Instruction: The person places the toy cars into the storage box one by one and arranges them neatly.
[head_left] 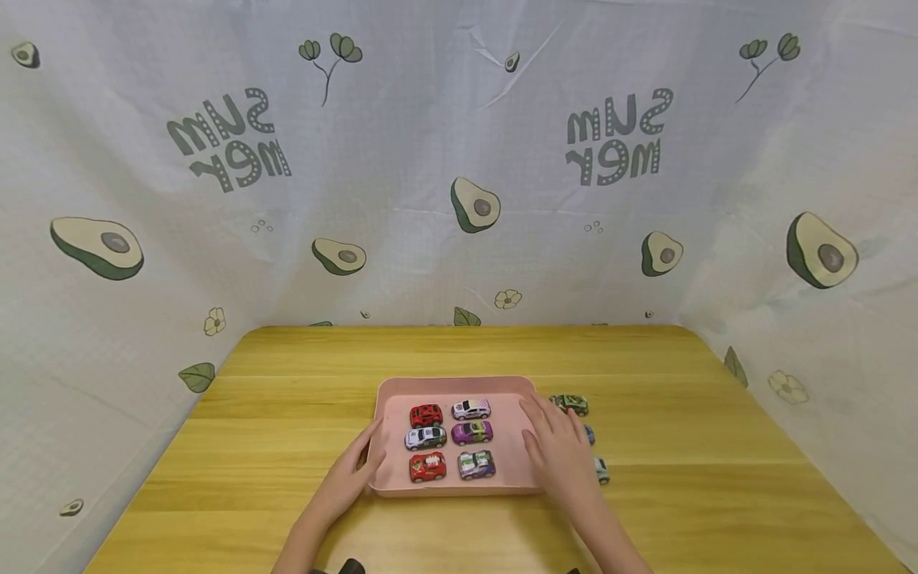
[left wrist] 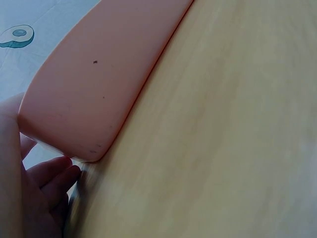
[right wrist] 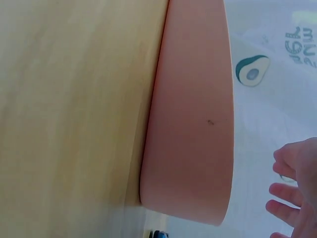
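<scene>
A shallow pink tray [head_left: 390, 387] lies on the wooden table with several toy cars inside, in two columns. Among them are a red car with black spots [head_left: 426, 414], a purple one [head_left: 472, 432] and a red one [head_left: 427, 467] at the front. My left hand [head_left: 349, 476] holds the tray's left side, thumb over the rim and fingers outside the wall in the left wrist view. Over the tray's right edge hovers my right hand [head_left: 562, 446], fingers spread; the right wrist view shows it apart from the wall.
Right of the tray stand a green toy car [head_left: 570, 404], a blue car [head_left: 590, 434] and a pale car [head_left: 602, 470], the last two partly hidden by the right hand. Behind the wooden table [head_left: 287, 430] hangs a white avocado-print curtain [head_left: 402, 159], which also covers both sides.
</scene>
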A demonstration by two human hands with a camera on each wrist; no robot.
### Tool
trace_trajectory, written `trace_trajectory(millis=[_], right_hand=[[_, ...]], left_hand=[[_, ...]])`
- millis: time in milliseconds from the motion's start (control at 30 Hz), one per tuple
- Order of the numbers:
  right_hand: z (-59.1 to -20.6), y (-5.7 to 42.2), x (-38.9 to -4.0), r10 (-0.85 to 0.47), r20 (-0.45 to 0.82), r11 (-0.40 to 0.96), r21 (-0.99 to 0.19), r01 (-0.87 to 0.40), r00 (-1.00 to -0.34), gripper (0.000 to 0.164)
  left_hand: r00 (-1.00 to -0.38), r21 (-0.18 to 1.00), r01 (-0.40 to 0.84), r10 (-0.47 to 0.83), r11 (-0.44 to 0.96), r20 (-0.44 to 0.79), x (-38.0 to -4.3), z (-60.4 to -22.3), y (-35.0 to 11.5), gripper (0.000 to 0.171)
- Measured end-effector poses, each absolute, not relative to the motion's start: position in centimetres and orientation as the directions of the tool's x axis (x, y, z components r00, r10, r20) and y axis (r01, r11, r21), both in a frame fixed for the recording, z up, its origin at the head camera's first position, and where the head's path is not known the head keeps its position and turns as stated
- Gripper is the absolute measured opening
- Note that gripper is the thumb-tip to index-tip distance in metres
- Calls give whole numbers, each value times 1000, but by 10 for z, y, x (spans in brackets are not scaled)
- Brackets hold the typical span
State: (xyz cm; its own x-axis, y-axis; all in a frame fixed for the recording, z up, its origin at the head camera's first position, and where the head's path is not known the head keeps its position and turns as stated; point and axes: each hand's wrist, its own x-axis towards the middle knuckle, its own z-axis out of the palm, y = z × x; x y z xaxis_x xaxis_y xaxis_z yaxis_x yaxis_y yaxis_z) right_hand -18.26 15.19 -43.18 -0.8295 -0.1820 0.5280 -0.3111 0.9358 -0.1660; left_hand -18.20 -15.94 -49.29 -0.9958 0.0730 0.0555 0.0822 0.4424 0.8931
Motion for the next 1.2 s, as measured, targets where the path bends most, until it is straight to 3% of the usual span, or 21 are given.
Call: trace_trajectory(millis=[700,1200], right_hand=[[-441,175,-166,-179,581,920,-186,-344,-794,40],[-447,192,-154,-151,496,915,-257,-311,-855,38]], left_hand=[[-995,891,85,76,445,57,-181,-493,-159,55],[-996,892,84,74,443,57,-181,-494,-159,55]])
